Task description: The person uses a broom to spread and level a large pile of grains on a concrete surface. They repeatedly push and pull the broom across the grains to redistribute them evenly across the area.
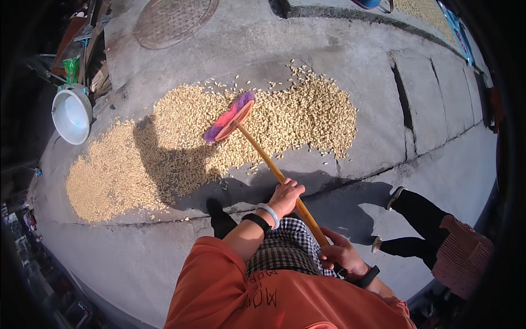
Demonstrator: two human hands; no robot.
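My left hand is closed around the middle of a broom's yellow wooden handle. Lower down, near the handle's end, my right hand grips it too, close to my checked garment. The broom head, with purple and pink bristles and an orange-pink base, rests on a wide spread of unshelled peanuts. The peanuts lie in a long uneven band on grey concrete. My shadow falls across part of them. Some loose peanuts are scattered along the band's upper edge.
A white basin stands at the left, below a green bag. A round manhole cover is set in the concrete at the top. Another person stands at the right. Cracks and slab gaps run through the ground.
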